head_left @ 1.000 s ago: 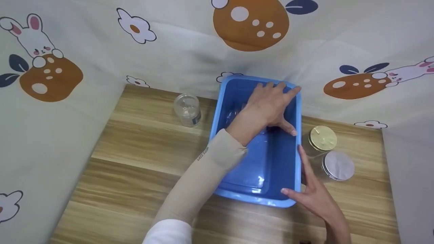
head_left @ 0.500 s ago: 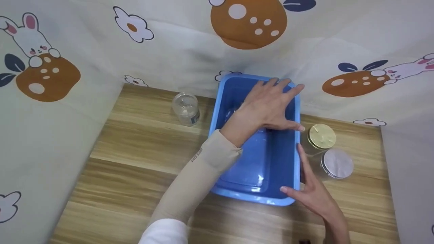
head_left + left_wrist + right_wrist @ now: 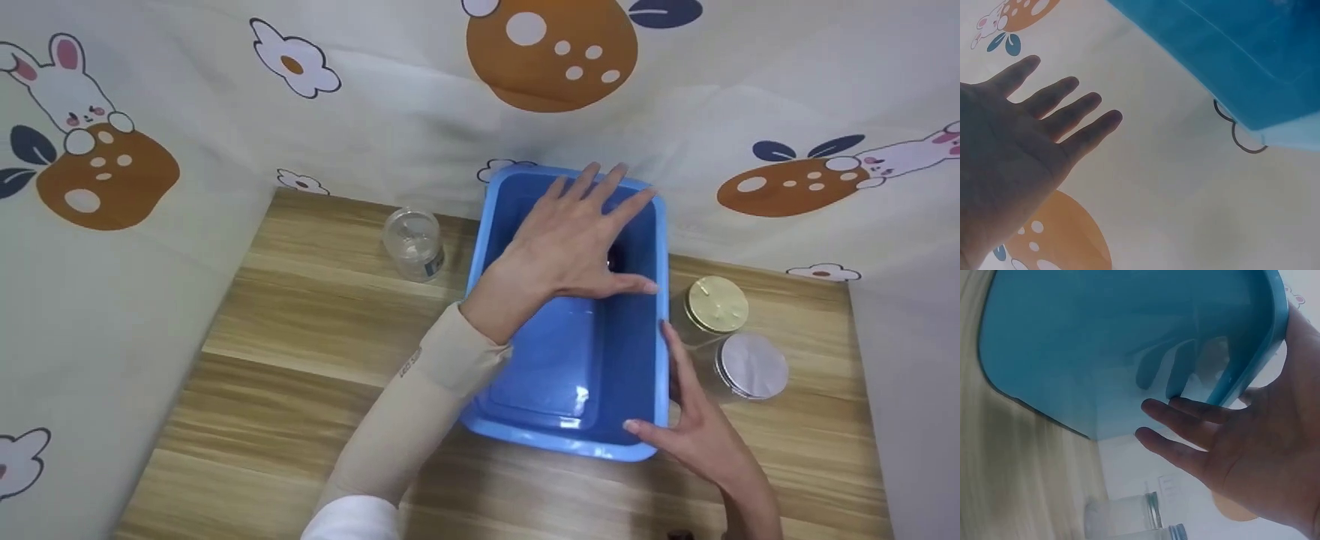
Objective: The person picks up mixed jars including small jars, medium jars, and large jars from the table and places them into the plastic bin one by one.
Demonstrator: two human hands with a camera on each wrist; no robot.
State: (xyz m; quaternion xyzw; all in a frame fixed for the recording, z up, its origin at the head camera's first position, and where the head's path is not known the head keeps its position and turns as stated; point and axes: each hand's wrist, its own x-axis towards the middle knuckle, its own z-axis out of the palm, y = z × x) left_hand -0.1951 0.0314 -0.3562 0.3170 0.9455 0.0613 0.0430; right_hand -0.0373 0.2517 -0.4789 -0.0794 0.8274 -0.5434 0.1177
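A deep blue plastic bin (image 3: 547, 360) stands on the wood-grain table, close to the back cloth. My left hand (image 3: 566, 244) is over its far half with fingers spread and nothing in its grasp; the thumb reaches the right rim in the head view. In the left wrist view the palm and straight fingers (image 3: 1089, 135) show apart from the bin wall (image 3: 1230, 62). A small dark, shiny thing (image 3: 613, 259) peeks out past the left hand inside the bin; most of it is hidden. My right hand (image 3: 701, 427) holds the bin's right rim, thumb inside, fingers against the outer wall.
Left of the bin stands a clear jar (image 3: 415, 247). To its right are two clear jars, one with a gold lid (image 3: 718, 304), one with a silver lid (image 3: 754, 366), close to my right hand. Printed cloth (image 3: 390, 112) closes off the back and sides.
My left hand has drawn back to the left and toward me, out of the bin's far right part, and its fingers have straightened. The right hand keeps its place on the rim.
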